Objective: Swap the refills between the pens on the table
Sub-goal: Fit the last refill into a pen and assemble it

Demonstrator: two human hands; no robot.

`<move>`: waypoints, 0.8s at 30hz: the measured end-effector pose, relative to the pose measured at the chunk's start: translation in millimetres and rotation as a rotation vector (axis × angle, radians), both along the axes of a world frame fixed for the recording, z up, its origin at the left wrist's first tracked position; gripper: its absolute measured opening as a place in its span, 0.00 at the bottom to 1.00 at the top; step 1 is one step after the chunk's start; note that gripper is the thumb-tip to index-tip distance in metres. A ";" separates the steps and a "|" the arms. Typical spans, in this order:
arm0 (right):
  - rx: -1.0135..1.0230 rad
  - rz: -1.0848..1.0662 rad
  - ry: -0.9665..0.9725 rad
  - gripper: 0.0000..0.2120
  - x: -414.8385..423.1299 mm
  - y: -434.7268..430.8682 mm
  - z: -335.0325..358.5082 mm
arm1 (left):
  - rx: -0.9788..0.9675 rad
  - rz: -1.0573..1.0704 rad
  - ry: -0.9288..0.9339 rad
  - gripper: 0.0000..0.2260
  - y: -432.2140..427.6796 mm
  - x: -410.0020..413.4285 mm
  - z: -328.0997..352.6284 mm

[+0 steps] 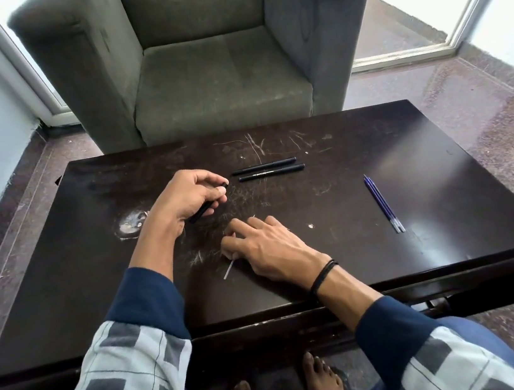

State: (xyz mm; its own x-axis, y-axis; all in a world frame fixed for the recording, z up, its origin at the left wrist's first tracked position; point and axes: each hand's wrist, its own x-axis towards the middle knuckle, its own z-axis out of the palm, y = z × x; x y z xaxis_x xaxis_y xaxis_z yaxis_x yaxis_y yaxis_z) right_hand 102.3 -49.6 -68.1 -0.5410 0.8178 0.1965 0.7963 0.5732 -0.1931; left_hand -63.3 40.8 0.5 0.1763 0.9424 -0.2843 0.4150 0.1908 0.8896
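Hands over dark scratched wooden bench [407, 147]
Mid-frame, left hand [192, 194] fingers curl round a black plastic pen barrel [200, 212]; just below, right hand [265, 243] fingers pinch a thin white refill [229, 273]; blue refills [384, 203] lie right.

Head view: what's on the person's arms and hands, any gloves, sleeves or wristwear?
The left hand and right hand are bare: no gloves, no rings visible. The left sleeve and right sleeve are pale grey with dark grey squares and thin dark lines, ending in wide navy cuffs. A black cord bracelet circles the right wrist.
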 end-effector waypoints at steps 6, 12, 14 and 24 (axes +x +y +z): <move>-0.052 0.016 0.042 0.06 6.7 6.4 5.5 | -0.007 0.006 -0.002 0.07 -0.1 -0.1 1.7; 0.011 -0.019 -0.011 0.09 6.8 2.7 5.3 | 0.002 0.003 -0.005 0.08 -0.2 -1.5 2.2; 0.039 -0.025 -0.021 0.09 8.4 0.9 3.6 | 0.000 0.004 -0.005 0.07 -0.9 -2.3 2.5; 0.252 -0.206 0.162 0.03 32.1 18.6 28.9 | -0.096 -0.084 -0.048 0.07 -2.0 -8.1 5.2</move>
